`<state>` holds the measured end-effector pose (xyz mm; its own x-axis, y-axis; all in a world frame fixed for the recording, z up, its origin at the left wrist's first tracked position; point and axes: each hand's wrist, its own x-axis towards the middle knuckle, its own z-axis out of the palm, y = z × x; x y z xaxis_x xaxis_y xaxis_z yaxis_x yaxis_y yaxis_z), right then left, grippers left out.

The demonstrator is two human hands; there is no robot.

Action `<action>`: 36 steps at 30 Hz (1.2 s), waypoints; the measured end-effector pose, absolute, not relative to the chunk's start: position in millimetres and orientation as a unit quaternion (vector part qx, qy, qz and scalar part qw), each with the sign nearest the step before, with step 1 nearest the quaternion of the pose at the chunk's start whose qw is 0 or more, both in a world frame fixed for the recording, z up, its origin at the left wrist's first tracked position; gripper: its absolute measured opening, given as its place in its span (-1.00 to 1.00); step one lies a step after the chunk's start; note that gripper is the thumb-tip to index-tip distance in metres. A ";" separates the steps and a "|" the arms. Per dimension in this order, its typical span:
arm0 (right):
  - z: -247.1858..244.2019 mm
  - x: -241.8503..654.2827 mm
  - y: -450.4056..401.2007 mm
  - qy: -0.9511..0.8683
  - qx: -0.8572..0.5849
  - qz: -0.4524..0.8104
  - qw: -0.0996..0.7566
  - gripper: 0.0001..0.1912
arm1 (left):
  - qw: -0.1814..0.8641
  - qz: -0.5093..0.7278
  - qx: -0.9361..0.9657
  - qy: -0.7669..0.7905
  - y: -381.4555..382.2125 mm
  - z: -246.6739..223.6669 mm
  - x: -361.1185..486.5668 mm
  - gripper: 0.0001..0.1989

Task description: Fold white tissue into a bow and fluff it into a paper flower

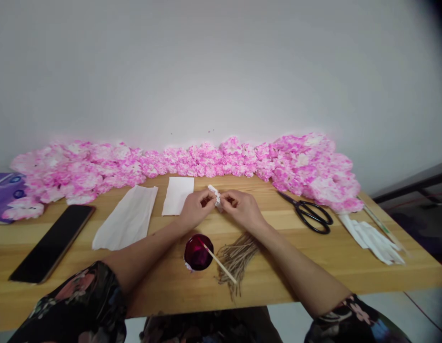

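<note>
Between both hands, above the middle of the table, is a small bunched piece of white tissue paper. My left hand pinches it from the left, fingers closed. From the right, my right hand pinches it too, with thumb and fingertips together. Just below the hands stands a small bowl of dark magenta liquid, a thin wooden stick leaning out over its rim. A bundle of brown strings lies under my right wrist. Two flat white tissue sheets, a larger one and a smaller one, lie left of the hands.
Pink and white paper flowers are heaped along the wall at the table's back. Black-handled scissors lie at right, near white gloves and a thin rod. On the left are a black phone and a purple package.
</note>
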<state>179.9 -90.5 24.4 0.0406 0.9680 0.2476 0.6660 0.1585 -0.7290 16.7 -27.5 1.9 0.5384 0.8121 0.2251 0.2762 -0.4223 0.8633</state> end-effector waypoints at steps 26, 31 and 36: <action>17.8 179.2 -85.2 -0.653 -0.613 0.190 0.402 -0.76 | 0.404 0.324 0.781 0.349 -27.8 4.9 18.0 -0.85; 12.5 184.4 -80.1 -0.558 -0.614 0.320 0.457 -0.76 | 0.395 0.330 0.782 0.351 -28.3 7.4 17.7 -0.87; 13.9 181.6 -82.8 -0.570 -0.607 0.313 0.457 -0.74 | 0.402 0.338 0.771 0.360 -28.9 7.3 18.8 -0.86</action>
<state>181.6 -82.8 13.9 0.1543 0.9778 0.1420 0.4062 0.0682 -0.9112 18.8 -28.9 7.3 0.5127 0.8267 0.2318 0.2836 -0.4179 0.8631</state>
